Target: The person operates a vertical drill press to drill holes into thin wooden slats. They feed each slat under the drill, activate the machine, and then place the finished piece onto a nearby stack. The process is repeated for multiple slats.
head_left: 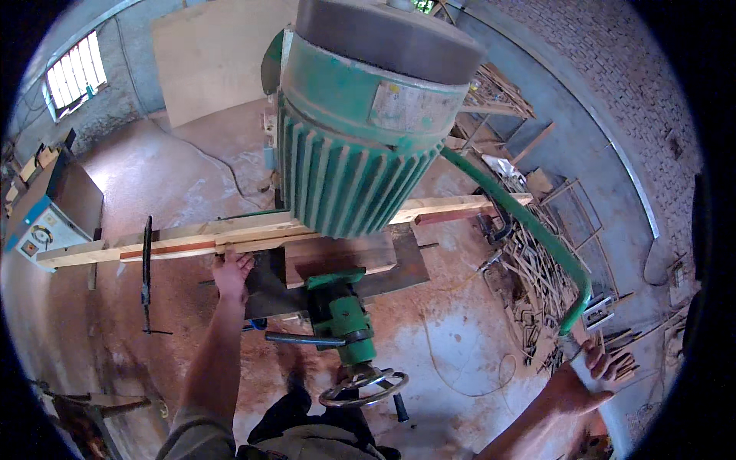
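Note:
My left hand (231, 276) is closed on the near end of a pale wooden strip (268, 244), left of a large green motor (345, 153). My right hand (586, 377) grips the lower end of a long bent green lever (529, 226), where it turns pale grey. The strip lies against a long wooden beam (184, 236) that runs crosswise under the motor. A wooden block (341, 257) sits before the beam, with a green clamp (337, 287) pressing near it. Whatever tool is beneath the motor is hidden by its housing.
A metal handwheel (364, 388) and a black bar handle (303, 338) stick out toward me. A bar clamp (146, 276) holds the beam's left part; another clamp (502, 218) is at its right. Scrap sticks (537, 284) pile up at right. A cabinet (54, 215) stands at left.

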`<action>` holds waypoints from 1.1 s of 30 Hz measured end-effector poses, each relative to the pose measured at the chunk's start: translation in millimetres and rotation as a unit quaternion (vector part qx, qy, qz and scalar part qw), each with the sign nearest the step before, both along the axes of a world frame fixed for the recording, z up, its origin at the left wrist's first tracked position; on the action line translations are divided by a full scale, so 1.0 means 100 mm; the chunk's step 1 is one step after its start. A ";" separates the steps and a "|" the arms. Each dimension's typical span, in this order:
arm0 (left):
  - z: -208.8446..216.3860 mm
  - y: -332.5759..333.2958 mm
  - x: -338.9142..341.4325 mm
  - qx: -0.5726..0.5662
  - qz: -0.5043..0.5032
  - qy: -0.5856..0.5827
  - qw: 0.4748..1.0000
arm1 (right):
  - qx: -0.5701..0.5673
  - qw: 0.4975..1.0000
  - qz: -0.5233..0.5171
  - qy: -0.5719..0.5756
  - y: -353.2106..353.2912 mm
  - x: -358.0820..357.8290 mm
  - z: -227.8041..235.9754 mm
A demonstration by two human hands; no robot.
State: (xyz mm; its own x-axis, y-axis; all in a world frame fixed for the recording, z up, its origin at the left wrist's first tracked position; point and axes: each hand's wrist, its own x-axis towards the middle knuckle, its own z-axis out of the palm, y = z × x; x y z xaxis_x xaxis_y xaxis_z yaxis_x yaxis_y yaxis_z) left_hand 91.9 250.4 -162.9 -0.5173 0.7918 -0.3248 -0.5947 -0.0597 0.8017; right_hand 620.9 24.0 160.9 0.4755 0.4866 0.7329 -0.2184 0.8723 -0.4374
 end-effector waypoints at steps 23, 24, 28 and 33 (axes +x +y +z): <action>0.16 -0.06 0.07 0.050 0.073 -0.033 0.996 | -0.032 0.989 0.083 -0.114 0.36 0.22 1.02; 0.07 -0.03 0.02 0.061 0.083 -0.028 0.994 | -0.035 0.992 -0.113 0.039 0.68 -0.03 1.39; 0.44 -0.05 0.31 -0.005 0.173 0.024 0.985 | -0.076 0.985 -0.013 -0.151 1.49 0.16 2.24; 0.26 -0.10 0.08 -0.003 0.204 0.052 0.978 | -0.268 0.809 -0.126 -0.508 1.80 -1.32 0.82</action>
